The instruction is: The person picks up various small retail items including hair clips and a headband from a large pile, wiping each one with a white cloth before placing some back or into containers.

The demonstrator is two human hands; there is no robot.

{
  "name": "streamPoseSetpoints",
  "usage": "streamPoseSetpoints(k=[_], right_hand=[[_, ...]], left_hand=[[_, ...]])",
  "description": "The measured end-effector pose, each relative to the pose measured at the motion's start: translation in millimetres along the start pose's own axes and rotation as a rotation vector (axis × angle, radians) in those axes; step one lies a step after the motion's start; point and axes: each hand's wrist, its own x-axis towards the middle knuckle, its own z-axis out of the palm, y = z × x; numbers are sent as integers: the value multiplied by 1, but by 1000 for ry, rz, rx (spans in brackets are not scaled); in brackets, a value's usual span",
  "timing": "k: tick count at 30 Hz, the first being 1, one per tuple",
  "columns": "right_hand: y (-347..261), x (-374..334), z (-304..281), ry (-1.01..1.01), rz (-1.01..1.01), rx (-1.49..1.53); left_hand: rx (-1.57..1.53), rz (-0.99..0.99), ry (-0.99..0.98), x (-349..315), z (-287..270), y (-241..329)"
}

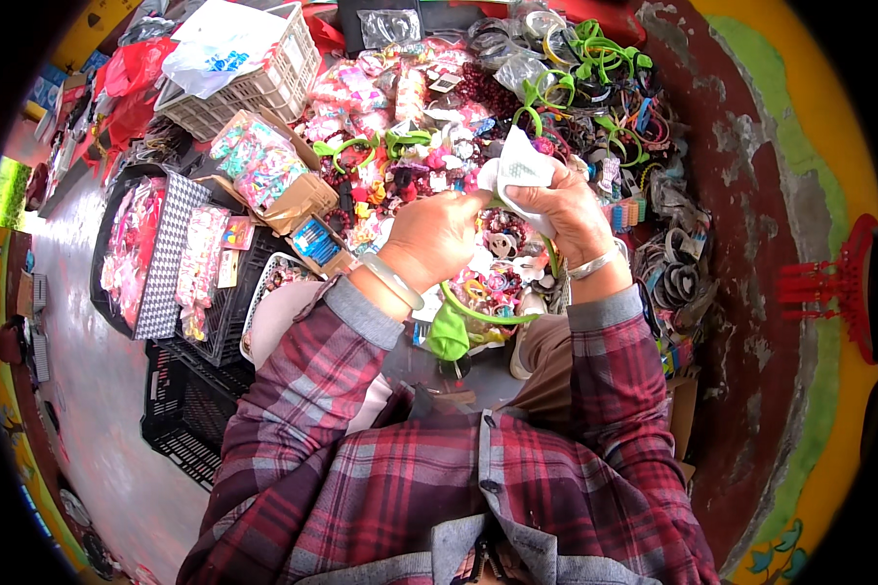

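Observation:
My right hand is closed round a crumpled white sheet with a small green print; whether it is cloth or paper I cannot tell. A bright green headband loops below, one arm running up to the sheet and my right fingers. Its leaf-like green piece hangs at the lower left of the loop. Close by, my left hand is closed, thumb and fingers pinched at the sheet's left edge; what lies between them is hidden. Both hands are above a heap of hair accessories.
More green headbands and dark hair bands lie right of the heap. On the left stand a grey plastic crate, a cardboard box of colourful packets, a houndstooth-patterned bin and a black crate. A worn wall rises at right.

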Motion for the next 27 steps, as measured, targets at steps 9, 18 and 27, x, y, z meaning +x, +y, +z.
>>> streamPoseSetpoints(k=[9, 18, 27], right_hand=[[16, 8, -1, 224, -181, -2], [10, 2, -19, -6, -123, 193], [20, 6, -9, 144, -47, -9]], left_hand=[[-93, 108, 90, 0, -1, 6], [-138, -30, 55, -1, -1, -5], [-121, 82, 121, -1, 8, 1]])
